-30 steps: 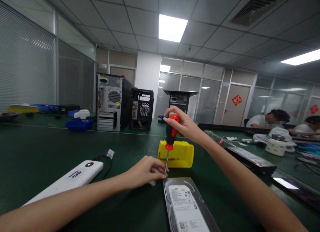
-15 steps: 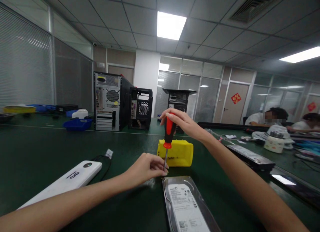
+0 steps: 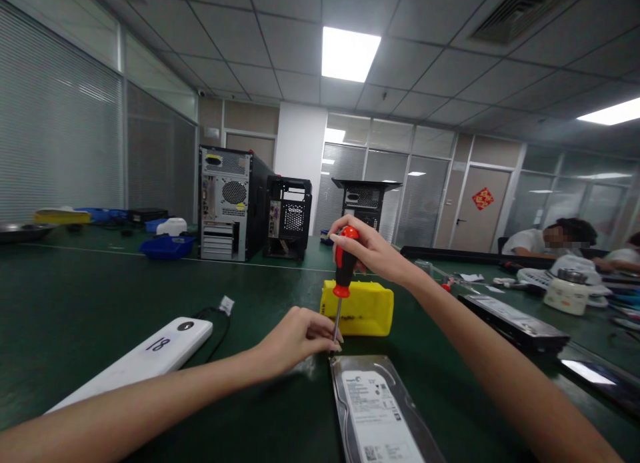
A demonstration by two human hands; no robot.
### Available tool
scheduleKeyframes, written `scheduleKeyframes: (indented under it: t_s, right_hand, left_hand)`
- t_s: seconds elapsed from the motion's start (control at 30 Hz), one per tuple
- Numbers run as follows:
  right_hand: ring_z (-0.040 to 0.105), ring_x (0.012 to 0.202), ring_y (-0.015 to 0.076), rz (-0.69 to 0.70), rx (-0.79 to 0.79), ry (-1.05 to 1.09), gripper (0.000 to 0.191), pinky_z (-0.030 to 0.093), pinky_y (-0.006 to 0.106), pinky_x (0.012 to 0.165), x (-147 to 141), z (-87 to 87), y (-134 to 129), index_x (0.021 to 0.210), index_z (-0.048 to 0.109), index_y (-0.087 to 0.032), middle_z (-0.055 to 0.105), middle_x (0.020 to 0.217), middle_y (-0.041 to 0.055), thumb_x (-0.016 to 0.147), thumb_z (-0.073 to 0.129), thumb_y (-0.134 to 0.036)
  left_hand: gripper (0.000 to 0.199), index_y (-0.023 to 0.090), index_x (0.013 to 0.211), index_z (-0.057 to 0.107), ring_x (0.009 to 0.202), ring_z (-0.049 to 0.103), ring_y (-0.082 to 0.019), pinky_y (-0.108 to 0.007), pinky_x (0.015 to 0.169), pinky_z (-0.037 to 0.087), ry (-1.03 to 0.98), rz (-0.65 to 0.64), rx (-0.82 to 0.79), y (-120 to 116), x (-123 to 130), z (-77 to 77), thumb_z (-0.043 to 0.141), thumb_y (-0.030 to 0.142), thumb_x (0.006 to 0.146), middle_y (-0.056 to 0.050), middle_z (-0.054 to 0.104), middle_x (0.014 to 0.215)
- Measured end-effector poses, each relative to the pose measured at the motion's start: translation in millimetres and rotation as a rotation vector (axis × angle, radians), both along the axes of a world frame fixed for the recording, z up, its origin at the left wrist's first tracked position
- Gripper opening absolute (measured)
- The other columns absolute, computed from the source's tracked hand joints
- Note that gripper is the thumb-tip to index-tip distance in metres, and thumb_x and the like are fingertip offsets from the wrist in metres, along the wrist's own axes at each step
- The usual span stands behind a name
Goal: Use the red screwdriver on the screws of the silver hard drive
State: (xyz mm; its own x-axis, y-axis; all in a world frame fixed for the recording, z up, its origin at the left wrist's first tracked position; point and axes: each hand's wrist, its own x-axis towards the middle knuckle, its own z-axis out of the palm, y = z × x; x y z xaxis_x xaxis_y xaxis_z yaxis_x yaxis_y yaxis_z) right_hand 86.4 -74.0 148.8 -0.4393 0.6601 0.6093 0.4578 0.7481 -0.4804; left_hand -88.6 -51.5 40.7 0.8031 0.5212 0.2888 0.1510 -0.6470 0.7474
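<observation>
A red and black screwdriver (image 3: 345,266) stands nearly upright, its tip down at the far left corner of a hard drive (image 3: 377,410). Fingers of my right hand (image 3: 367,246) are closed around the handle near its top. Low on the metal shaft, my left hand (image 3: 300,336) pinches with thumb and fingers close to the tip. Those fingers hide the tip, and whether a screw is there I cannot tell. The drive lies flat with its white label up, cut off by the bottom of the view. Just behind the hands, a yellow plastic bin (image 3: 370,310) rests on its side.
A white power bank (image 3: 150,356) marked 18 lies at left with a short cable. Computer cases (image 3: 225,203) stand at the back, near a blue tray (image 3: 167,246). To the right are another drive (image 3: 515,320), a phone (image 3: 600,376) and a jar (image 3: 567,293). People sit farther off.
The whole view has shifted a little, so things appear slightly farther right. My right-hand fingers have turned on the handle, showing more of its red top. My left hand stays at the shaft.
</observation>
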Motion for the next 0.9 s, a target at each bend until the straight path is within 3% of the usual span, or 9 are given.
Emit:
scheduleKeyframes:
  t_s: [0.2, 0.9]
  right_hand:
    - [0.049, 0.049, 0.0057, 0.183, -0.148, -0.031, 0.019, 0.042, 0.018, 0.042, 6.4, 3.2, -2.4, 0.104, 0.043, -0.019, 0.048, 0.074, -0.0027, 0.091, 0.043, -0.033]
    - [0.047, 0.048, 0.0046, 0.184, -0.124, -0.031, 0.024, 0.041, 0.017, 0.042, 5.6, 2.0, -0.3, 0.109, 0.041, -0.018, 0.047, 0.072, -0.0035, 0.092, 0.043, -0.033]
  left_hand:
    - [0.016, 0.012, 0.089, 0.071, 0.082, 0.067, -0.017, -0.023, 0.077, 0.05, -0.006, -0.006, 0.006, -0.9, -1.0, 0.4, 0.063, 0.02, 0.078, -0.004, 0.072, 0.088]
    - [0.015, 0.012, 0.086, 0.072, 0.077, 0.066, -0.016, -0.021, 0.072, 0.05, -0.008, 0.04, -0.011, -2.0, 2.1, 0.0, 0.063, 0.021, 0.077, -0.004, 0.072, 0.083]
